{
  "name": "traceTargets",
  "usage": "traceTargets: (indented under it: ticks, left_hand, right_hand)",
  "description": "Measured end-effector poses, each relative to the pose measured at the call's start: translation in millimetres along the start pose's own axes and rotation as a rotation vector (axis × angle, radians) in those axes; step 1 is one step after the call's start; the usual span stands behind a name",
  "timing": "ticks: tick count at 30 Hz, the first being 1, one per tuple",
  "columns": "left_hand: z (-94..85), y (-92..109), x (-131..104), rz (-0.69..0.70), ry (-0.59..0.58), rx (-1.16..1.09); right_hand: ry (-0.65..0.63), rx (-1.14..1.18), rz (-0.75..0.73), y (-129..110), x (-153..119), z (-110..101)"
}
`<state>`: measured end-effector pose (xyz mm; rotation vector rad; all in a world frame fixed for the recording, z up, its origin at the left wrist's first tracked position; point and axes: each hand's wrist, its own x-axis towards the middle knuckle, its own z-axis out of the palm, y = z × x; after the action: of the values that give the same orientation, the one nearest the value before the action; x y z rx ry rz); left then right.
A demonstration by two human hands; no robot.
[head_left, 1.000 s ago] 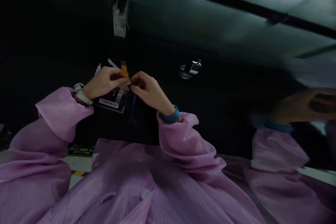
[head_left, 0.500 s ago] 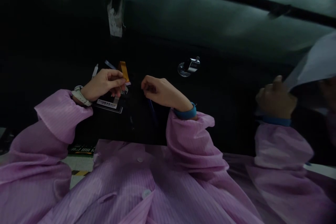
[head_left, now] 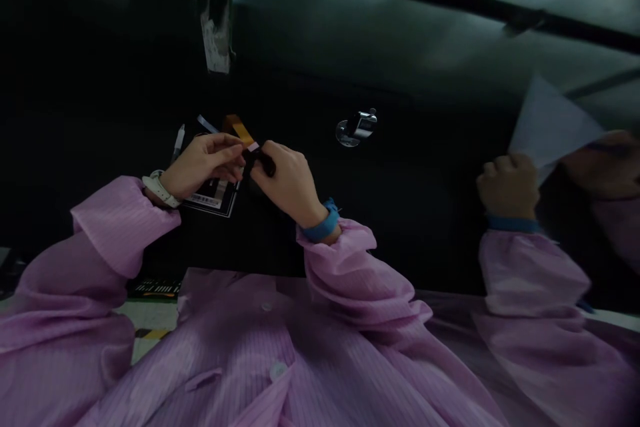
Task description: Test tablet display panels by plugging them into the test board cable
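Note:
An orange flat ribbon cable with a pale pinkish end rises at the fingertips of my left hand, which is closed in a pinch on it. Right beside that pale end, my right hand has its fingers curled and pressed together. What it pinches, if anything, is hidden in shadow. Under my left hand lies a flat dark panel with a white barcode label, partly covered by the fingers. A white pen-like tool and a bluish strip lie just behind that hand.
A chrome tally counter stands on the dark table beyond my right hand. At the right, a co-worker's hands hold a white sheet. A post with a torn whitish patch rises at the back left.
My right hand has moved left, up to the cable's pale end beside my left hand. The cable has tilted slightly. The co-worker's white sheet has shifted left.

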<state>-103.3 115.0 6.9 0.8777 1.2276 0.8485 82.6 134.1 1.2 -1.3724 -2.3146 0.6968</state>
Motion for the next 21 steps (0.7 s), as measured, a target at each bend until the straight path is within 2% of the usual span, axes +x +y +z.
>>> traceTargets:
  ticks: [2,6,9,14,21]
  left_hand:
    - [1.0,0.6,-2.5,-0.032,-0.013,0.02]
    - [0.9,0.7,-5.8,-0.048,-0.019,0.075]
    - [0.6,1.7,-6.9,-0.072,-0.021,0.08]
    - [1.4,3.1,-7.9,-0.086,-0.095,0.133]
    - [1.2,-1.9,-6.7,-0.087,-0.069,0.158]
  right_hand:
    - [0.063,-0.156,-0.056,-3.8,-4.7,0.9]
    - [0.037,-0.277,-0.201,-9.3,-11.7,4.5]
    - [0.027,-0.152,-0.234,-8.2,-12.4,4.7]
    - [0.008,0.176,-0.129,1.1,-5.9,1.7]
    - [-0.158,0.378,-0.045,8.6,4.5,0.3]
